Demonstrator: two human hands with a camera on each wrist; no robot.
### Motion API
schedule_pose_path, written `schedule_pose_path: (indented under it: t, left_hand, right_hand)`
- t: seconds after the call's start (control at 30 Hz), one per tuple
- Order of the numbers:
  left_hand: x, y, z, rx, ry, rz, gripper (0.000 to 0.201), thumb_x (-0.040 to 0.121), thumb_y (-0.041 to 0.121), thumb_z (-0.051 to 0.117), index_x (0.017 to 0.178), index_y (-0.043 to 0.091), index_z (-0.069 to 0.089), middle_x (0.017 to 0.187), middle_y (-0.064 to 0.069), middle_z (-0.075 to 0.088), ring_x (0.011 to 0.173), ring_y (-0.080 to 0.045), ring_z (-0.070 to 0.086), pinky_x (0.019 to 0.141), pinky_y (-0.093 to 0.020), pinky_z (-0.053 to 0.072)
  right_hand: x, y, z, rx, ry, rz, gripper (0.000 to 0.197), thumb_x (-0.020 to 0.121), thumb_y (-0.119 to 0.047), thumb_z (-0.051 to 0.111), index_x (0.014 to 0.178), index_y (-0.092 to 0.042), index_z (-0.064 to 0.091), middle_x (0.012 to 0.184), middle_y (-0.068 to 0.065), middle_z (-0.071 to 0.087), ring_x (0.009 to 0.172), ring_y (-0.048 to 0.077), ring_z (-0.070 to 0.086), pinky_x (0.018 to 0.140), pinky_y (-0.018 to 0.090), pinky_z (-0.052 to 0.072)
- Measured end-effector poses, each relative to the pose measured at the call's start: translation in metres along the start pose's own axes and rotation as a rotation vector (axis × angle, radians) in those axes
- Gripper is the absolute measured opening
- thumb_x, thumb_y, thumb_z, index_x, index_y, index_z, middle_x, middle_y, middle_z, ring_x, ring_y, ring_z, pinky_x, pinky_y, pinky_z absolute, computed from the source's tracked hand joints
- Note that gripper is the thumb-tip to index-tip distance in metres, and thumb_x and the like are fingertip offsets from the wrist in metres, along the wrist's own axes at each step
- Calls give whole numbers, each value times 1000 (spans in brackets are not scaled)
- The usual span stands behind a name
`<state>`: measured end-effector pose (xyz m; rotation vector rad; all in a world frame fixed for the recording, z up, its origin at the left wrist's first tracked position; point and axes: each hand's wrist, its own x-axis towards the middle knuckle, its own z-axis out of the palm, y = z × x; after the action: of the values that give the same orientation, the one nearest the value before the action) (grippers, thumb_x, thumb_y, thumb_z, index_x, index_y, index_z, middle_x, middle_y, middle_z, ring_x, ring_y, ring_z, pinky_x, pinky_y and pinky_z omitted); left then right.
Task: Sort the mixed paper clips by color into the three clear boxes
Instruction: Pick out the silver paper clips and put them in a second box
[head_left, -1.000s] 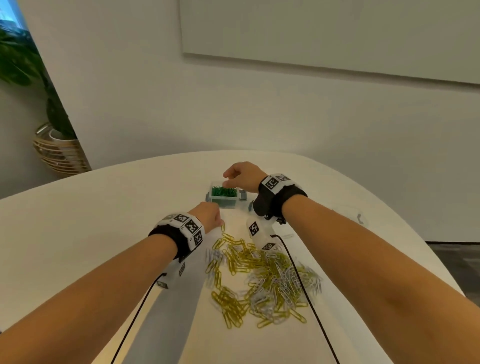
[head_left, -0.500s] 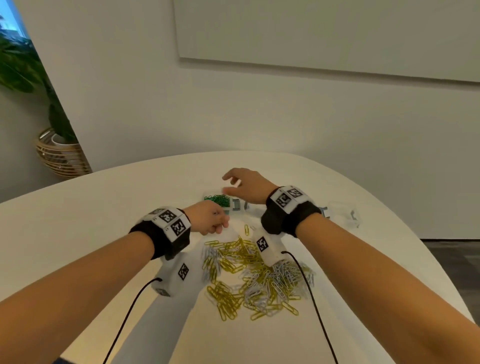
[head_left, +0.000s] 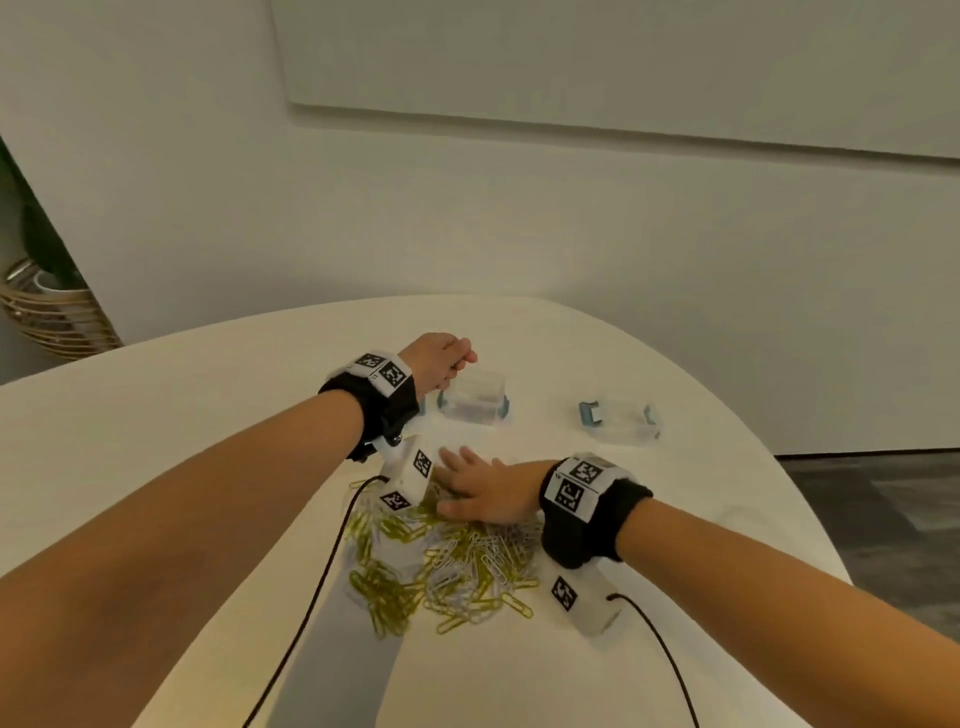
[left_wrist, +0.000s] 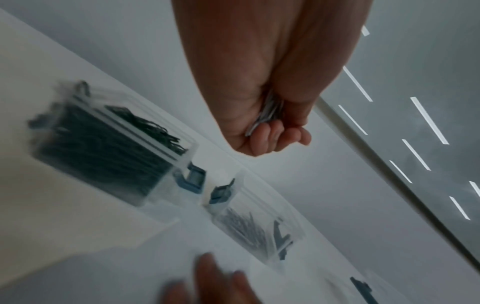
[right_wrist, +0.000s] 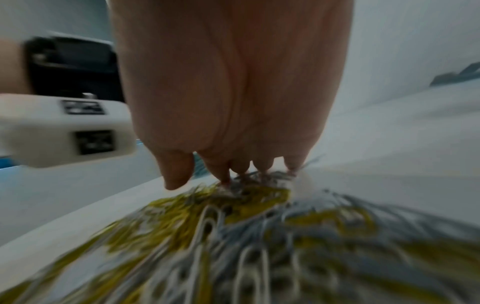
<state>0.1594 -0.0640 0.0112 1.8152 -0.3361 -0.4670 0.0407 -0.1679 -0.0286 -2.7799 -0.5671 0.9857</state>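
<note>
A pile of yellow and silver paper clips (head_left: 447, 566) lies on the white table (head_left: 156, 441). My right hand (head_left: 470, 486) rests on the pile's far edge with straight, spread fingers (right_wrist: 221, 170) touching the clips (right_wrist: 259, 226). My left hand (head_left: 447, 361) hovers over the middle clear box (head_left: 472, 400), curled round a small bunch of silver clips (left_wrist: 269, 112). In the left wrist view that middle box (left_wrist: 249, 228) holds silver clips, and the box to its left (left_wrist: 103, 144) is full of green clips. A third clear box (head_left: 621, 421) stands further right.
Cables run from both wrist cameras back across the table toward me. The rounded table edge curves close behind and right of the boxes. A wicker plant basket (head_left: 52, 317) stands on the floor at far left.
My left hand went from the pile's near-left edge forward to above the middle box. My right hand drew back from over the boxes and came down onto the pile.
</note>
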Motion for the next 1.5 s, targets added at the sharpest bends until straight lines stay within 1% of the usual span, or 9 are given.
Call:
schedule_pose_path:
  t: [0.33, 0.53, 0.73, 0.83, 0.9, 1.07, 1.23, 1.33, 1.5]
  left_hand:
    - [22, 2, 31, 722, -186, 6, 18, 96, 17, 45, 103, 5, 57, 110, -7, 54, 100, -24, 52, 85, -32, 39]
    - [-6, -9, 25, 884, -241, 27, 27, 84, 15, 58, 110, 18, 51, 104, 1, 55, 98, -22, 56, 86, -34, 45]
    - [-55, 4, 24, 1000, -158, 203, 29, 87, 19, 58, 114, 12, 52, 115, -7, 53, 105, -25, 52, 87, -33, 41]
    - [-96, 0, 42, 1089, -339, -16, 47, 85, 36, 64, 124, 16, 45, 115, -4, 50, 98, -22, 51, 82, -32, 43]
    - [-113, -16, 53, 1178, -429, -168, 71, 78, 51, 67, 135, 22, 35, 126, -7, 44, 110, -24, 50, 94, -36, 44]
    - [-119, -46, 70, 1122, -307, -104, 92, 68, 56, 73, 141, 28, 26, 131, -9, 31, 114, -30, 51, 97, -41, 45]
    - [-109, -54, 65, 1033, -225, -28, 57, 81, 37, 70, 128, 21, 42, 125, -12, 40, 107, -32, 51, 86, -34, 43]
    - [-100, -60, 56, 950, -238, -10, 44, 89, 34, 61, 127, 19, 46, 123, -12, 48, 102, -28, 55, 87, -35, 46]
    - [-101, -79, 43, 263, -156, -26, 5, 96, 14, 51, 101, 14, 53, 100, -6, 56, 84, -17, 57, 74, -25, 56]
  right_hand:
    - [-12, 2, 17, 8, 29, -67, 71, 100, -51, 30, 153, -22, -5, 159, 3, -19, 146, 26, -18, 117, 52, -5]
    - [-17, -1, 20, 36, 8, -69, 69, 99, -51, 30, 154, -24, -3, 160, 1, -16, 147, 22, -14, 117, 48, -5]
    - [-56, 38, 0, 334, 322, 146, 57, 92, -23, 55, 146, -25, 37, 151, 6, 35, 135, 23, 38, 109, 32, 31]
    - [-62, 49, 13, 315, 222, 281, 70, 83, -23, 65, 146, -23, 35, 142, 12, 40, 115, 28, 55, 93, 34, 50]
    - [-68, 44, 18, 460, 156, 268, 81, 78, -26, 74, 147, -26, 31, 142, 9, 39, 105, 26, 62, 86, 33, 56]
    - [-60, 19, 31, 350, 268, 246, 78, 71, -21, 82, 138, -20, 41, 129, 7, 44, 93, 25, 66, 82, 36, 58]
    - [-54, 21, 39, 482, 410, 183, 42, 82, -18, 72, 121, -13, 57, 118, 8, 61, 84, 18, 60, 84, 32, 53]
    - [-51, 37, 52, 783, 488, 135, 26, 88, -23, 67, 111, -13, 63, 109, 9, 67, 96, 25, 64, 96, 41, 50]
    - [-42, 48, 72, 1352, 613, 5, 20, 92, -9, 58, 111, -4, 62, 113, 15, 66, 102, 31, 63, 99, 40, 48]
